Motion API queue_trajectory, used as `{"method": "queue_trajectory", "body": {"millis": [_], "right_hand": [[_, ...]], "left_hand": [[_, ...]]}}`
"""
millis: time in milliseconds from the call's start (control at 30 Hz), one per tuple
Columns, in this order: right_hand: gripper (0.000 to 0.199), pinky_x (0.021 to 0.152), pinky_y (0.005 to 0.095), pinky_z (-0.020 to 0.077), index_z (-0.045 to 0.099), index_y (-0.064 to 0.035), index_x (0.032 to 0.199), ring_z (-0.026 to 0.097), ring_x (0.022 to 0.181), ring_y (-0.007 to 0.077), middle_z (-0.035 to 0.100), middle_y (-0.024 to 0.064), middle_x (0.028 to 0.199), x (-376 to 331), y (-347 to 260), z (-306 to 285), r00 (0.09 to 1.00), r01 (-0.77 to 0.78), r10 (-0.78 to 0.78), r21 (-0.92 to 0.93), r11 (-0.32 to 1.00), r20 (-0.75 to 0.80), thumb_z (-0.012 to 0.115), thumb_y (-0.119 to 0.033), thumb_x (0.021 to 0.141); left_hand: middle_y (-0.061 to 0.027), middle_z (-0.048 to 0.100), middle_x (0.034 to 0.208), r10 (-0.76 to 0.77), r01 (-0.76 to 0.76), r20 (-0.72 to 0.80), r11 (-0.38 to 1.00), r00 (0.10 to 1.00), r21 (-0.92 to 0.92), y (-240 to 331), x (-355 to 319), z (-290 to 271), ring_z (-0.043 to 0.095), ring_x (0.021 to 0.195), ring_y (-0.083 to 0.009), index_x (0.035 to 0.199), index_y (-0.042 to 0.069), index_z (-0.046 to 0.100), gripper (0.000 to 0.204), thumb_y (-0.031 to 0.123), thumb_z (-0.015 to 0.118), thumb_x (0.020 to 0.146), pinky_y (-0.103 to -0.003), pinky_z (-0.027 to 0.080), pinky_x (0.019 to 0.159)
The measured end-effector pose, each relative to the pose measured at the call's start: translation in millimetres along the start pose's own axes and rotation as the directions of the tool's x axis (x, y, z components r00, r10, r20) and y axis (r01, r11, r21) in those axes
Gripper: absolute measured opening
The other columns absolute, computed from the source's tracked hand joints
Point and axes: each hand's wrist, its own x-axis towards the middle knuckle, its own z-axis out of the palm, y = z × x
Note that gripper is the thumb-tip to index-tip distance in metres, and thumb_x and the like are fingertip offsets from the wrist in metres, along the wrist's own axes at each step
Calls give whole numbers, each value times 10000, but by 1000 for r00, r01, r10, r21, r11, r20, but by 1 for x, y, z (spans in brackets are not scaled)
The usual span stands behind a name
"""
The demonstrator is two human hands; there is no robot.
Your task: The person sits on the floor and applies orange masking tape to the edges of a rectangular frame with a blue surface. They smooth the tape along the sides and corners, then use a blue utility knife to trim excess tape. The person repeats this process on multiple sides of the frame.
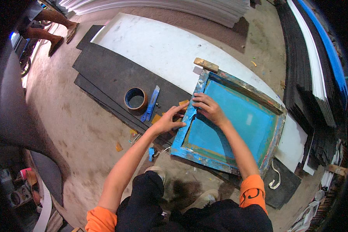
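A wooden screen-printing frame [224, 166] with blue mesh [239, 120] lies tilted in front of me. Blue tape or paint covers its left rail [181, 133]. Against the outer side of that rail rests my left hand [168, 121], its thumb and fingers apart. My right hand [210, 108] reaches over the mesh, fingers bent and close together with their tips on the same rail. Its thumb is hidden, and so is anything it pinches; a loose blue flap shows just below. Left of the hands are a brown tape roll [143, 103] and a blue utility knife [151, 103].
Black sheets [116, 69] and a white sheet [154, 42] lie under the frame. A wood block [206, 64] sits at its far corner. Stacked sheets [297, 77] line the right side. Another person's legs [52, 29] show far left. Tape scraps [119, 147] dot the floor.
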Motion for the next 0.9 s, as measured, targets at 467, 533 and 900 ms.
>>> {"method": "queue_trajectory", "body": {"millis": [467, 533, 900], "right_hand": [[259, 994, 408, 384, 640, -94, 931, 519, 1104, 235, 598, 36, 1073, -4, 4, 3, 1000, -25, 27, 153, 988, -12, 671, -60, 676], [251, 994, 407, 383, 643, -96, 923, 520, 1103, 232, 605, 33, 1058, -7, 2, 6, 997, -53, 63, 176, 983, -53, 674, -59, 676], [106, 901, 377, 460, 580, -40, 797, 582, 1006, 240, 629, 67, 987, -6, -22, 38, 871, -276, 339, 218, 936, -355, 645, -24, 715]], "left_hand": [[-95, 458, 1103, -154, 154, 7, 988, 988, 10, 5, -2, -2, 518, 1002, -210, 1358, 187, 342, 760, 123, 721, 702, -335, 416, 912], [-95, 457, 1109, -155, 155, 13, 988, 988, 19, 7, -1, -2, 518, 1005, -210, 1359, 185, 339, 762, 119, 720, 703, -337, 417, 913], [-96, 430, 1222, -180, 180, 30, 983, 983, -13, 10, -2, -1, 471, 1078, -237, 1376, 203, 300, 784, 109, 711, 715, -356, 401, 937]]}}
